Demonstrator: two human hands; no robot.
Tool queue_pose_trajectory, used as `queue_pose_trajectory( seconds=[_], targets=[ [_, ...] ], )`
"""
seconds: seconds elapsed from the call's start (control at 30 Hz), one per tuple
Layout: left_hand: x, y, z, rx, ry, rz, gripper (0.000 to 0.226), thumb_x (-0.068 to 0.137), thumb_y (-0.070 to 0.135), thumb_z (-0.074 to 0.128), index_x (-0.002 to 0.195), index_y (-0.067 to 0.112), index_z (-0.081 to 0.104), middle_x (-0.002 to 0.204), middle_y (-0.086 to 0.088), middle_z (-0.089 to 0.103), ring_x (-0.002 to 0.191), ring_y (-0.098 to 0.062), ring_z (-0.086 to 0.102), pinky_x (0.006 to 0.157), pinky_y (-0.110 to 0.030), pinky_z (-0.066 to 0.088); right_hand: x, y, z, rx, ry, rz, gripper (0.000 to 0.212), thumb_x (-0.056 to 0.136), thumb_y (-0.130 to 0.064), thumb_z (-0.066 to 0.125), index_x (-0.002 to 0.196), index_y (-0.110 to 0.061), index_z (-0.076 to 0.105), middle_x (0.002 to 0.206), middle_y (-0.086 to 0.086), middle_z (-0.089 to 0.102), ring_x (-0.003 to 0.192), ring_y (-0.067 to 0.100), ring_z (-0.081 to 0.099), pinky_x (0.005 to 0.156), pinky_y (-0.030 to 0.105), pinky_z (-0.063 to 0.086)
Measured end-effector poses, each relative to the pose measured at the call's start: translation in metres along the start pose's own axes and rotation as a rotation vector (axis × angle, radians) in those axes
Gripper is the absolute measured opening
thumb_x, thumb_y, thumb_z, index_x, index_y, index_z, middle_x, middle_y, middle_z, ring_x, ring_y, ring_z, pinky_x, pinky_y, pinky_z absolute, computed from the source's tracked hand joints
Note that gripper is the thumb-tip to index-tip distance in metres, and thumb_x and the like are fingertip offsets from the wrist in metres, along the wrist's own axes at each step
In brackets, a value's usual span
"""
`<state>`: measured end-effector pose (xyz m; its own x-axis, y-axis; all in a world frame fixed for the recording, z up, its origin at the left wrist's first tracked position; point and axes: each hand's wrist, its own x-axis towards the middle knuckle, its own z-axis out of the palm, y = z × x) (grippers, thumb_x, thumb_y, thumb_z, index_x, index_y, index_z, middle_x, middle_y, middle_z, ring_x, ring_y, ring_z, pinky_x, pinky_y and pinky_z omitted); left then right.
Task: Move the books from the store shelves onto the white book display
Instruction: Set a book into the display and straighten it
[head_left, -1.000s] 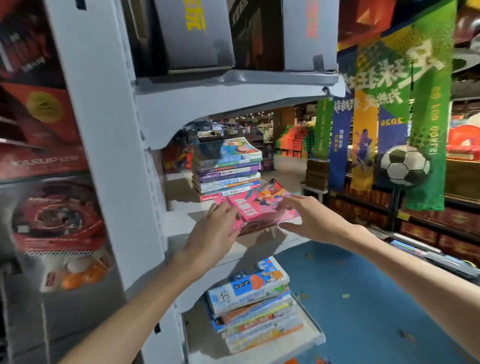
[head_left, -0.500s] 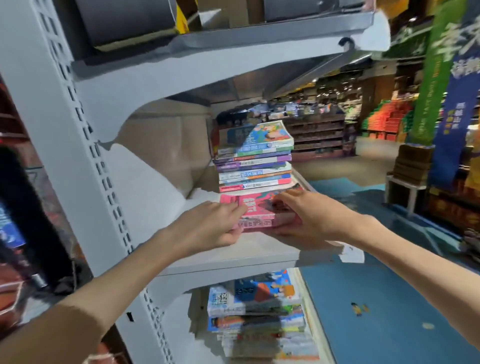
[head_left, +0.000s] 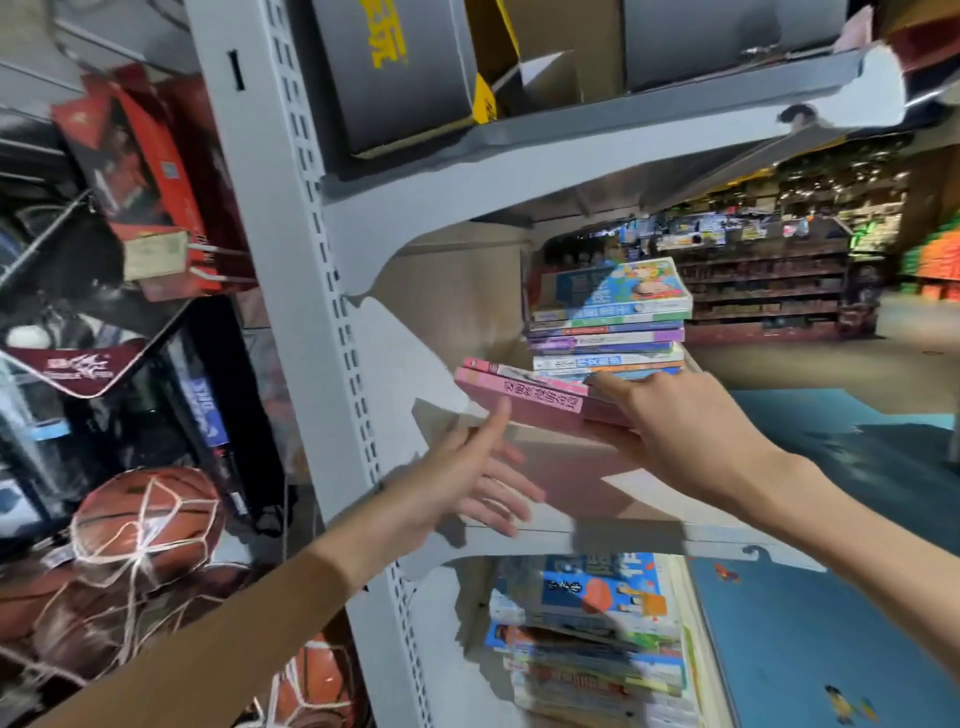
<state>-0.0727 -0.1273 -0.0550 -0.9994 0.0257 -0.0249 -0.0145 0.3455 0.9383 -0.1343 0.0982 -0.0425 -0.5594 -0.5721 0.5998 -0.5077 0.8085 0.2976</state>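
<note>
Lifted since half a second ago, the pink books (head_left: 524, 402) no longer lie flat on the middle shelf (head_left: 613, 519) in front of the stack; they now hang above it, tilted, with their spines turned toward the camera and their left end jutting out past the stack toward the upright. At least two pink volumes show, one on the other. Right hand (head_left: 670, 431) grips them at their right end, thumb on top and fingers (head_left: 618, 441) curled beneath. Left hand (head_left: 462, 493), which had been curled against the books, has come away and is spread wide, fingers straight, its thumb tip just touching or almost touching the lower edge of the bottom pink book; it holds nothing. Behind the pink books the stack of colourful books (head_left: 608, 317) stands on the same shelf, a blue cartoon cover on top. On the shelf below, another pile of books (head_left: 592, 623) lies flat, a blue and orange cover uppermost. White perforated upright (head_left: 311, 260) carries the shelves, and the top shelf (head_left: 623, 130) holds grey boxes (head_left: 395, 67) with yellow lettering. Left of the upright hang red packages (head_left: 140, 171) and netted basketballs (head_left: 145, 525). Blue flooring (head_left: 810, 623) spreads to the right, with blurred store racks (head_left: 763, 280) far behind.
</note>
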Motion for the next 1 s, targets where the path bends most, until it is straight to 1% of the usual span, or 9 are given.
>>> queue_pose_trajectory(
  seconds=[0.13,0.2,0.27,0.4,0.5,0.6,0.67,0.8,1.0],
  targets=[
    [-0.032,-0.003,-0.001,-0.407,-0.121,-0.015,0.093,0.078,0.084,0.05,0.138,0.014,0.055,0.121,-0.022,0.07,0.108,-0.036,0.071,0.09,-0.055,0.058,-0.016,-0.058,-0.043,0.095,0.034,-0.052,0.039,0.095,-0.063,0.031,0.096,-0.026,0.044,0.083,0.006,0.068,0.074,0.038,0.065,0.058,0.039,0.048],
    [-0.05,-0.004,-0.011,-0.581,-0.102,-0.006,0.078,0.083,0.076,0.053,0.127,0.013,0.066,0.117,-0.02,0.072,0.11,-0.034,0.07,0.099,-0.055,0.054,-0.026,-0.092,-0.059,0.065,0.054,-0.11,0.032,0.096,-0.057,0.037,0.097,-0.026,0.045,0.079,0.0,0.068,0.066,0.035,0.066,0.052,0.036,0.045],
    [-0.073,-0.008,-0.025,-0.705,-0.032,-0.009,0.055,0.091,0.059,0.059,0.113,0.009,0.07,0.104,-0.019,0.075,0.097,-0.033,0.073,0.091,-0.051,0.057,-0.033,-0.127,-0.08,0.064,0.023,-0.129,0.032,0.1,-0.053,0.033,0.107,-0.025,0.047,0.086,-0.001,0.068,0.069,0.034,0.067,0.052,0.036,0.039],
    [-0.126,-0.034,-0.063,-0.698,0.114,0.008,0.034,0.098,0.031,0.051,0.107,0.005,0.07,0.089,-0.019,0.073,0.074,-0.03,0.07,0.063,-0.037,0.06,-0.036,-0.201,-0.119,0.077,-0.099,-0.168,0.04,0.102,-0.058,0.023,0.122,-0.027,0.039,0.115,-0.002,0.064,0.096,0.032,0.066,0.065,0.039,0.035],
    [-0.169,-0.063,-0.099,-0.636,0.24,0.049,0.035,0.098,0.035,0.055,0.111,0.007,0.072,0.106,-0.017,0.076,0.091,-0.031,0.071,0.074,-0.04,0.057,-0.034,-0.25,-0.149,0.242,-0.144,-0.129,0.075,0.079,-0.083,0.009,0.119,-0.034,0.05,0.103,-0.005,0.069,0.092,0.025,0.066,0.065,0.036,0.038],
    [-0.218,-0.087,-0.149,-0.52,0.384,0.186,0.026,0.098,0.026,0.061,0.12,0.013,0.069,0.105,-0.008,0.078,0.094,-0.024,0.075,0.075,-0.041,0.059,-0.019,-0.285,-0.152,0.519,-0.135,-0.059,0.073,0.077,-0.089,0.016,0.111,-0.039,0.059,0.089,-0.014,0.073,0.086,0.014,0.068,0.074,0.036,0.053],
    [-0.25,-0.099,-0.185,-0.477,0.444,0.257,0.022,0.099,0.023,0.061,0.119,0.019,0.069,0.102,0.001,0.079,0.091,-0.015,0.075,0.073,-0.033,0.056,-0.003,-0.312,-0.145,0.531,-0.087,-0.017,0.077,0.071,-0.092,0.023,0.113,-0.038,0.058,0.096,-0.013,0.073,0.093,0.015,0.069,0.076,0.038,0.055],
    [-0.312,-0.129,-0.257,-0.532,0.572,0.282,0.028,0.1,0.023,0.06,0.125,0.014,0.067,0.114,-0.003,0.076,0.105,-0.02,0.072,0.098,-0.04,0.05,0.027,-0.378,-0.124,0.582,-0.13,-0.013,0.093,0.062,-0.097,0.037,0.121,-0.027,0.053,0.106,-0.003,0.072,0.097,0.024,0.069,0.079,0.044,0.055],
    [-0.397,-0.177,-0.348,-0.496,0.796,0.252,0.026,0.099,0.032,0.059,0.12,0.021,0.07,0.115,-0.001,0.076,0.108,-0.02,0.072,0.105,-0.049,0.05,0.07,-0.503,-0.117,1.491,-0.556,-0.086,0.035,0.081,-0.041,0.076,0.104,-0.015,0.072,0.092,0.014,0.074,0.076,0.027,0.061,0.069,0.04,0.046]
  ],
)
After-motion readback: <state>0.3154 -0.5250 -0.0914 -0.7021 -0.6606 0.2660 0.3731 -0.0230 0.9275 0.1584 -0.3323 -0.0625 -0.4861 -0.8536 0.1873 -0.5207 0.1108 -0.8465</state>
